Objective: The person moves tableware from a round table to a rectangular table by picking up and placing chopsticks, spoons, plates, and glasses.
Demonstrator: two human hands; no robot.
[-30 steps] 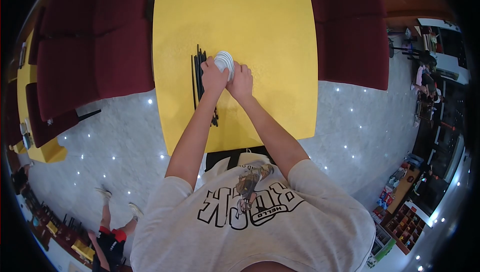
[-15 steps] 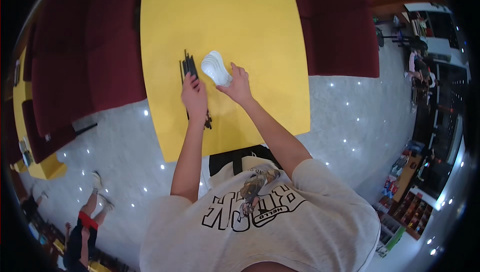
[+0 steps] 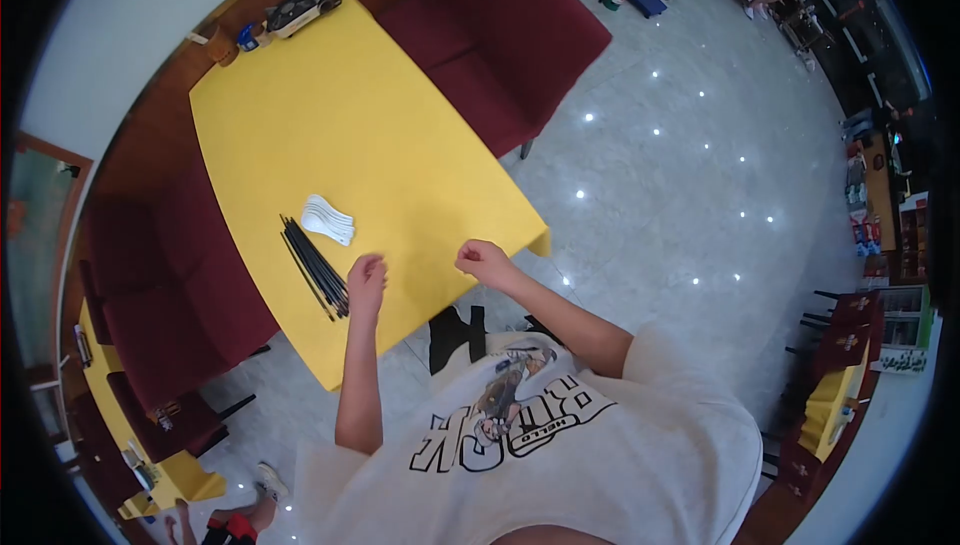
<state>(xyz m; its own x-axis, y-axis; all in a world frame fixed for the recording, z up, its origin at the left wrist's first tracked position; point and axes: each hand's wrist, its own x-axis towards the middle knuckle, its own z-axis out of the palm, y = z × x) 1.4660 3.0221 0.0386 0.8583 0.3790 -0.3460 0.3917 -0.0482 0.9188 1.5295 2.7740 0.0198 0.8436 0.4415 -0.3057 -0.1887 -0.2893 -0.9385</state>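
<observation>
Here, spoons stacked; brown container, contents unclear.

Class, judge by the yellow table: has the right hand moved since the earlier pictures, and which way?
Yes. The right hand has left the white spoons, moving toward the near right corner of the yellow table.
</observation>
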